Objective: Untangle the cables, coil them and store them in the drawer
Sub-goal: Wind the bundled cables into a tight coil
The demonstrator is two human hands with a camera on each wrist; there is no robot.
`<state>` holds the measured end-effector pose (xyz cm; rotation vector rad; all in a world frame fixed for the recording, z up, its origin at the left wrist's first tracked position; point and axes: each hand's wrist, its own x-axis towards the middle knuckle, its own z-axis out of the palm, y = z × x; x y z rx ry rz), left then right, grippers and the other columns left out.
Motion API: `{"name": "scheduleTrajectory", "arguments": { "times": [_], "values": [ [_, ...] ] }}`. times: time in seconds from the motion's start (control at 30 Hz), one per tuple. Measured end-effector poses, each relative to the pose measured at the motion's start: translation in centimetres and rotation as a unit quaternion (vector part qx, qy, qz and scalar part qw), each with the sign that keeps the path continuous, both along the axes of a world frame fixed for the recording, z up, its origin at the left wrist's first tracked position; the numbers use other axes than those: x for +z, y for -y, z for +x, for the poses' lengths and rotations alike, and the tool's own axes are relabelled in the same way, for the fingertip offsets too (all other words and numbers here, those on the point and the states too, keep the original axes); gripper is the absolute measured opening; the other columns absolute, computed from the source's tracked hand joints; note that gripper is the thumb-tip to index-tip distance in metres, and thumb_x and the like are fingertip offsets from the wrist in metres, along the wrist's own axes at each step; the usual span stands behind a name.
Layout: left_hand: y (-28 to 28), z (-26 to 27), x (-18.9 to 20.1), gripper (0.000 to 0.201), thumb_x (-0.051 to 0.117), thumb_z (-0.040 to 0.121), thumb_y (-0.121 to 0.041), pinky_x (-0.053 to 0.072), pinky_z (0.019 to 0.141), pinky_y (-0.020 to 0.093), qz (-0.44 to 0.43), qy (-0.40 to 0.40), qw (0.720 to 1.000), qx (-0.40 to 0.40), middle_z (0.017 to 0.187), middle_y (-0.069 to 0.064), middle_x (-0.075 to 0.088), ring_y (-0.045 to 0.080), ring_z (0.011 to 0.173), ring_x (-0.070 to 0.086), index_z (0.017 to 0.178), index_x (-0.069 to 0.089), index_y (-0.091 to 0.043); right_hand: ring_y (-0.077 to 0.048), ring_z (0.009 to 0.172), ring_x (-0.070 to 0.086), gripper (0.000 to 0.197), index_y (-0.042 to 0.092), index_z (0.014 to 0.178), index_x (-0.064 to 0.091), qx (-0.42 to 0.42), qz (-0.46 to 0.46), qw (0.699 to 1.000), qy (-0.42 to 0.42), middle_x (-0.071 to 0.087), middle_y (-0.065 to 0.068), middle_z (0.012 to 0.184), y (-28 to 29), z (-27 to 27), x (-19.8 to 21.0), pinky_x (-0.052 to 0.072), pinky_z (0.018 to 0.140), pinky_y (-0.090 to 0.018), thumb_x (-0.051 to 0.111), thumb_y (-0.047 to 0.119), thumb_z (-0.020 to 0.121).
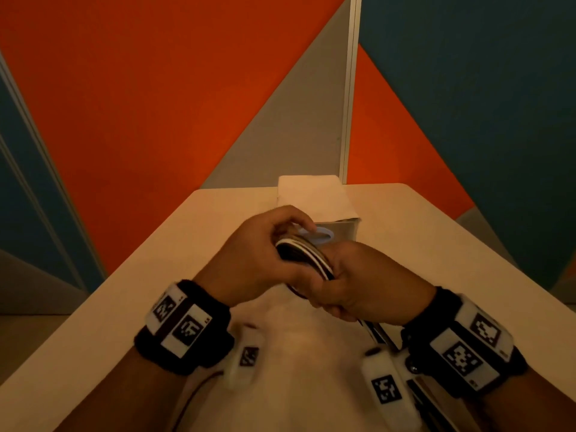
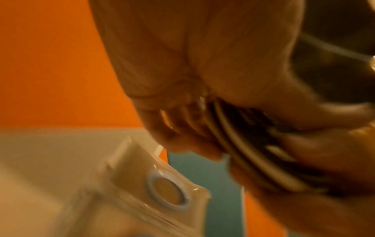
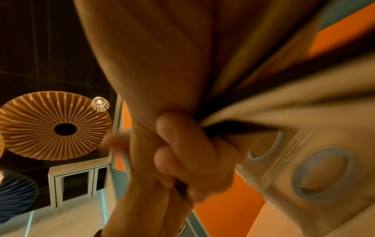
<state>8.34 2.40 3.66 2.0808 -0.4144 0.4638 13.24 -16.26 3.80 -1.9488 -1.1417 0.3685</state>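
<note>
1. The left hand (image 1: 249, 260) is curled over the far end of a bundle of coiled cables (image 1: 307, 255), its fingers (image 1: 293, 218) arched over the top of the loops and the thumb side underneath, above the table.
2. The right hand (image 1: 352, 282) is closed in a fist around the near end of the same bundle; the wrist view shows its fingers (image 3: 182, 157) wrapped tight, with pale and dark strands coming out of the fist to the right.
3. The two hands touch each other round the bundle, which runs slanting between them, from the left fingertips down into the right palm.
4. The cables show as several flat loops lying side by side, white strands alternating with black ones; in the left wrist view (image 2: 253, 152) they appear as curved pale bands over dark ones, blurred.
5. A loose length of cable (image 1: 378, 333) comes out below the right fist and runs down past the right wrist.
6. Just beyond the hands, on the table (image 1: 124, 307), stands a small translucent drawer unit (image 1: 314, 198) with a white top; its front carries round pale-blue ring pulls (image 1: 322, 235).
7. Both wrists wear black bands with white marker blocks (image 1: 184, 322).
8. Behind the table are wall panels (image 1: 156, 104) in orange, grey and teal.
</note>
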Motion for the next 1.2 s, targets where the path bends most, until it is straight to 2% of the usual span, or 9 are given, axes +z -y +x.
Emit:
{"name": "scheduleTrajectory", "arguments": {
  "times": [0.13,0.23,0.37,0.53,0.63,0.73,0.9,1.0,1.2],
  "values": [
    [-0.9,0.1,-0.5,0.118,0.098,0.037,-0.062,0.055,0.090,0.026,0.370,0.097,0.924,-0.004,0.128,-0.009,0.067,0.008,0.114,0.065,0.140,0.057,-0.022,-0.009,0.042,0.050,0.014,0.011,0.079,0.062,0.011,-0.097,0.995,-0.015,0.058,0.002,0.054,0.2,0.0,-0.3,0.042,0.045,-0.023,0.066,0.017,0.091],
    [1.0,-0.2,-1.4,0.147,0.099,0.038,-0.060,0.060,0.086,0.037,0.471,0.109,0.875,0.022,0.140,-0.003,0.062,0.019,0.116,0.066,0.161,0.026,-0.024,-0.007,0.041,0.048,0.009,0.017,0.082,0.064,0.020,-0.115,0.992,-0.048,0.057,0.004,0.053,0.2,-0.5,-0.5,0.040,0.043,-0.020,0.067,0.010,0.088],
    [2.5,-0.5,-2.4,0.120,0.083,0.074,-0.032,0.059,0.067,0.040,0.460,0.116,0.879,0.037,0.118,0.001,0.072,0.024,0.088,0.070,0.162,0.001,-0.031,-0.011,0.044,0.050,0.019,0.010,0.100,0.064,0.012,-0.118,0.991,-0.061,0.061,-0.003,0.059,0.1,-0.6,-0.4,0.041,0.044,-0.022,0.066,0.006,0.082],
    [1.9,-0.7,-2.3,0.087,0.077,0.076,-0.036,0.039,0.052,0.024,0.432,0.178,0.881,0.076,0.081,0.000,0.071,0.021,0.062,0.063,0.152,0.040,-0.014,-0.010,0.041,0.049,0.014,0.009,0.092,0.065,0.009,-0.076,0.996,-0.045,0.059,0.001,0.053,-0.1,-0.4,-0.3,0.043,0.047,-0.025,0.067,0.002,0.080],
    [1.5,-0.7,-1.9,0.059,0.073,0.075,-0.036,0.041,0.052,0.026,0.422,0.157,0.890,0.069,0.079,-0.002,0.070,0.022,0.061,0.063,0.129,0.059,-0.017,-0.011,0.041,0.048,0.014,0.014,0.080,0.065,0.012,-0.036,0.997,-0.072,0.058,-0.001,0.052,-0.2,-0.2,-0.2,0.042,0.048,-0.027,0.070,0.001,0.081],
    [0.9,-0.7,-1.6,0.040,0.079,0.071,-0.038,0.026,0.052,0.015,0.397,0.123,0.908,0.057,0.076,-0.007,0.068,0.016,0.061,0.061,0.105,0.063,-0.025,-0.015,0.047,0.049,0.006,0.012,0.089,0.071,0.024,-0.030,0.993,-0.108,0.065,-0.017,0.066,-0.1,-0.2,-0.3,0.040,0.047,-0.025,0.072,0.008,0.084],
    [0.3,-0.6,-0.4,0.037,0.078,0.077,-0.040,0.054,0.065,0.031,0.409,0.006,0.908,0.086,0.090,-0.008,0.074,0.010,0.076,0.066,0.113,0.069,-0.037,-0.010,0.047,0.049,0.007,0.003,0.095,0.070,0.048,-0.008,0.980,-0.193,0.070,-0.011,0.072,0.4,0.4,0.0,0.038,0.044,-0.020,0.072,0.007,0.090],
    [0.0,-0.6,-0.2,0.035,0.078,0.076,-0.032,0.055,0.065,0.031,0.403,-0.023,0.911,0.088,0.085,-0.011,0.071,0.006,0.073,0.063,0.110,0.070,-0.038,-0.007,0.045,0.048,0.006,0.005,0.085,0.070,0.051,0.000,0.977,-0.209,0.067,-0.002,0.063,0.7,0.7,0.2,0.038,0.044,-0.018,0.071,0.007,0.091],
    [-0.3,-0.4,0.0,0.029,0.079,0.077,-0.031,0.047,0.058,0.028,0.389,-0.064,0.916,0.077,0.068,-0.015,0.058,0.005,0.062,0.056,0.079,0.053,-0.045,-0.011,0.046,0.050,0.011,0.006,0.085,0.068,0.027,0.029,0.961,-0.273,0.065,-0.013,0.069,0.7,1.1,0.3,0.040,0.044,-0.021,0.067,0.015,0.091]
  ]
}}
